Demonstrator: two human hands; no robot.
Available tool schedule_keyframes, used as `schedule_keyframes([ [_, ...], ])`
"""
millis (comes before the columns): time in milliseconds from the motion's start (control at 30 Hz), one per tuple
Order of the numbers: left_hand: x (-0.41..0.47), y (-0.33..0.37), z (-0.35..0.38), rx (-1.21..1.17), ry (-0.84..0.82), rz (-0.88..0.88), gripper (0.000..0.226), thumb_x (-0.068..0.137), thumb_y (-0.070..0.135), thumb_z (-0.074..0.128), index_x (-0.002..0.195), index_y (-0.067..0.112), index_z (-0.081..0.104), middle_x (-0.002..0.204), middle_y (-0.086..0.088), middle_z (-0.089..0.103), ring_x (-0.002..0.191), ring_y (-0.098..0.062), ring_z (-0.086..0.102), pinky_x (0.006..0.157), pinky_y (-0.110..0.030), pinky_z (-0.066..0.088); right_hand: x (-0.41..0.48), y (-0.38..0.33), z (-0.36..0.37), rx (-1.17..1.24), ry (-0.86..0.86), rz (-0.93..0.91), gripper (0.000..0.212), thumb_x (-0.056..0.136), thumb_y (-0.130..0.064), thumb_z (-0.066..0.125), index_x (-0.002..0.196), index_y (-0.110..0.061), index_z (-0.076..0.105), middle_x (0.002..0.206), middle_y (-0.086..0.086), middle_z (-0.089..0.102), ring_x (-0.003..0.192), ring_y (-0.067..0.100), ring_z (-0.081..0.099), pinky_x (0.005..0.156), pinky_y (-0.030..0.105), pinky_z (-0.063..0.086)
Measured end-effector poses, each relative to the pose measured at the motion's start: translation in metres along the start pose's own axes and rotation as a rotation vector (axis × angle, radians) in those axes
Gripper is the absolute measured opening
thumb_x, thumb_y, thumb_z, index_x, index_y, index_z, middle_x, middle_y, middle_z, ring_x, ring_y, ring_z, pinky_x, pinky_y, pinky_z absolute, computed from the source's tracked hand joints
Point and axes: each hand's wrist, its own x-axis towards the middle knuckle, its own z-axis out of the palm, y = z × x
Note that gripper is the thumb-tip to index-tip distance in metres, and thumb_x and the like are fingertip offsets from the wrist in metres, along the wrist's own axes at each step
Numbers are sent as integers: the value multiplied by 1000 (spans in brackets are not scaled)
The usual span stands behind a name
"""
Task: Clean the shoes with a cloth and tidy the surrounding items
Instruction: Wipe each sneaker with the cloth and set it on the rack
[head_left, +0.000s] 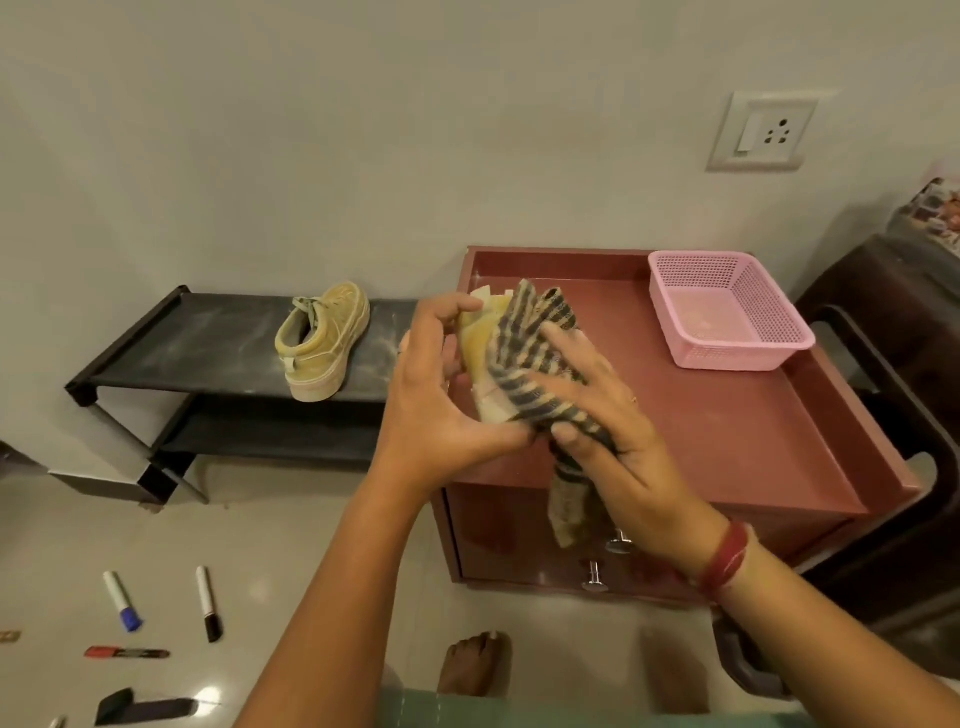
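One tan sneaker (324, 343) stands on the black shoe rack (208, 343) while the second sneaker (475, 338) is held above the red cabinet's worktop (727, 441), so wiping is judged under way and unfinished. Three markers (122, 600) lie on the floor, well apart from the pink basket (743, 358); tidying appears not begun. The left hand (436, 395) curls its fingers (441, 312) round the second sneaker. The right hand (608, 415) grips the striped cloth (530, 358), fingers (561, 338) laid over it against the shoe, thumb beneath.
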Motion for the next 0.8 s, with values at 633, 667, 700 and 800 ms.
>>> schedule_keyframes([
  [633, -9, -11, -9, -39, 25, -194, 86, 51, 21, 94, 120, 20, 43, 118, 33, 44, 119, 11, 43, 90, -25, 54, 1, 54, -14, 121, 179, 470, 56, 85, -59, 48, 133, -29, 48, 142, 0, 48, 137, 14, 37, 114, 46, 27],
  [667, -8, -10, -9, -42, 22, -201, 87, 50, 26, 94, 120, 22, 43, 117, 36, 43, 120, 12, 43, 89, -24, 54, 4, 51, -15, 115, 210, 472, 55, 87, -54, 48, 133, -25, 49, 140, 0, 50, 135, 13, 40, 114, 45, 29],
  [700, -7, -10, -9, -46, 17, -204, 87, 49, 31, 92, 120, 24, 43, 117, 37, 43, 120, 11, 43, 88, -24, 54, 6, 43, -13, 109, 236, 431, 51, 88, -48, 47, 133, -24, 49, 139, -2, 50, 134, 11, 40, 114, 43, 29],
  [800, -6, -13, -13, -65, 3, -216, 85, 47, 39, 88, 119, 29, 44, 119, 33, 44, 122, 4, 44, 87, -29, 56, 3, 16, 8, 92, 117, 203, 43, 94, -34, 43, 137, -39, 43, 146, -11, 42, 140, 9, 31, 117, 38, 23],
])
